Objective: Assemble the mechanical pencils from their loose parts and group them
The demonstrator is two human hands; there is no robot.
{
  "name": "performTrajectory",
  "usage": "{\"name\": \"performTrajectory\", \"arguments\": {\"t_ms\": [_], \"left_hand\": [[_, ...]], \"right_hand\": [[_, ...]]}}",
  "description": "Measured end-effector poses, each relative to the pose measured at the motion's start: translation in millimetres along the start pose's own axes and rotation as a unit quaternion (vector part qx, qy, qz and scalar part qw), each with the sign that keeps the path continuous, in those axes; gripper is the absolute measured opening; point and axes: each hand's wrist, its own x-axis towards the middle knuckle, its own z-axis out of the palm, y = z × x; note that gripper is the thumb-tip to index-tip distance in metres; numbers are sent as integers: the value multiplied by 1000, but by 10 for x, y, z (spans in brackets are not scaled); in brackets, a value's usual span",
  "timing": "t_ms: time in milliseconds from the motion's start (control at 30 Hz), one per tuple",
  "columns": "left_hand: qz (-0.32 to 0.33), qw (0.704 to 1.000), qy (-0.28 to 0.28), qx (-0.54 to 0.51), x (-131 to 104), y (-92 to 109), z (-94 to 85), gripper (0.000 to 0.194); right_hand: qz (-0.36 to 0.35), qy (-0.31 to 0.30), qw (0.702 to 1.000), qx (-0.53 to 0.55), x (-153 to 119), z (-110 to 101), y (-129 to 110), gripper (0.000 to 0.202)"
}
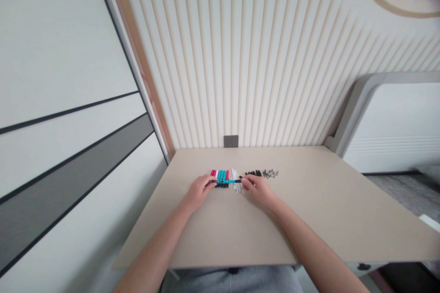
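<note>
The left grip point(200, 190) is closed around the black left end of a blue-and-black pen point(229, 181), and the right grip point(258, 188) pinches its black right end between thumb and fingers. The pen lies level from left to right between the 2 grips, over the near part of the laid-out pieces; whether it touches them I cannot tell.

On the beige counter point(213, 238), behind and beside the grips, the pieces form 4 groups. At the left is a row of coloured barrels point(220, 175) in pink, white and blue, with dark near ends. Just right of it, thin white sticks point(235, 174) lie side by side, some slanted. Further right, black pieces point(253, 173) sit partly hidden by the right grip, and small dark parts point(270, 174) are scattered at the right end.

At the far edge of the counter, a grey socket point(231, 141) is set in the ribbed wall point(220, 55). Grey fabric point(237, 280) covers the person's lap at the near edge.
</note>
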Motion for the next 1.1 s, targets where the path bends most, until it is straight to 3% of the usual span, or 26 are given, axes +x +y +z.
{"name": "performTrajectory", "arguments": {"t_ms": [167,333,500,733,800,900,1100], "left_hand": [[-4,1000,4,6,6,-6,15,17],[-34,999,24,1,17,7,-11,16],[-38,999,25,-5,3,-5,-24,17],[-10,1000,3,1,2,-20,-3,17],[-13,1000,4,2,7,-13,-3,17],[-20,1000,7,5,12,-4,-5,18],[-15,1000,9,11,10,17,-10,20]], "right_hand": [[45,-17,999,5,15,51,86,60],[-9,23,1000,-11,33,3,22,33],[-37,29,999,-25,25,-44,-41,20],[0,-7,997,-77,30,-28,19,51],[0,0,997,-74,31,-27,32,47],[-47,25,997,-55,29,-37,27,24],[-87,22,993,-77,39,-68,-22,21]]}}
